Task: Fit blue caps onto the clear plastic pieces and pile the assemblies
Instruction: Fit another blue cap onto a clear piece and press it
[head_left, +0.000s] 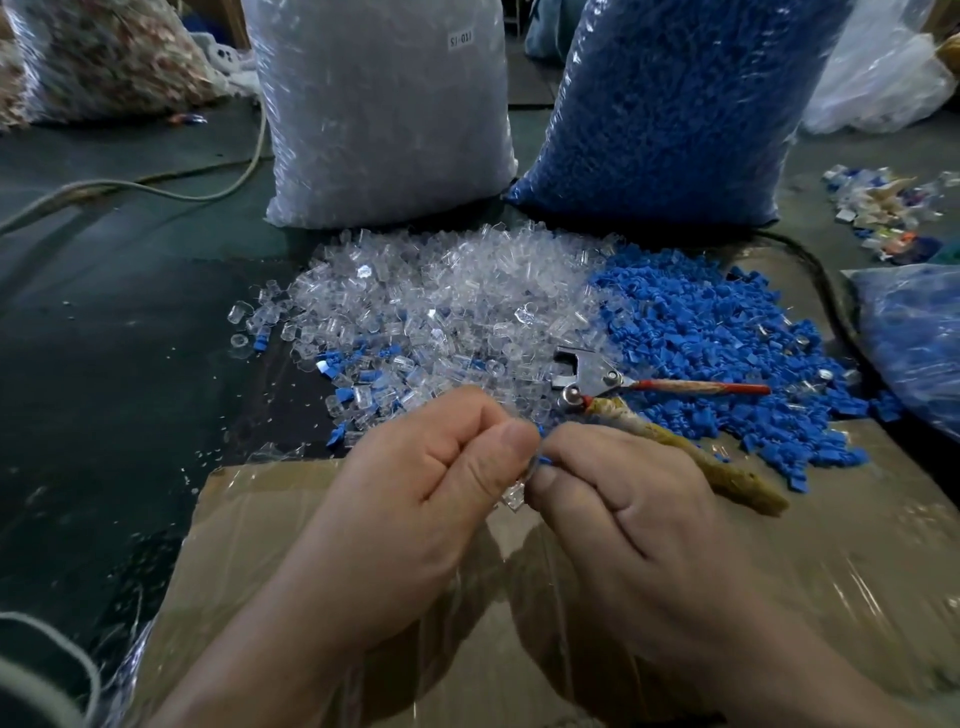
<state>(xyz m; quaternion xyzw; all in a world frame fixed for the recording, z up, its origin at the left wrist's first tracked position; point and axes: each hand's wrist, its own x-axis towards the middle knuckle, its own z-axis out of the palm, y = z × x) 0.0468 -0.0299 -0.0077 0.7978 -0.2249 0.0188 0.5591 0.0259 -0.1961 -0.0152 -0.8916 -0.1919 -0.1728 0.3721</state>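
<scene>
Dark green matting (130, 338) covers the work surface, with a film-wrapped sheet of cardboard (841, 571) lying at its near edge. Both hands meet above the cardboard. The left hand (415, 499) has its thumb and curled fingers pinched on a clear plastic piece (513, 498). The right hand (623, 504) pinches a blue cap (544, 459) against that piece. Just beyond them lies a heap of clear pieces (441, 291), touching a heap of blue caps (701, 332) on its right. Pliers (587, 374) rest where the two heaps join. A few capped pieces (343, 379) lie at the near left edge of the clear heap. Behind stand a sack of clear pieces (379, 114) and a sack of blue caps (675, 114).
</scene>
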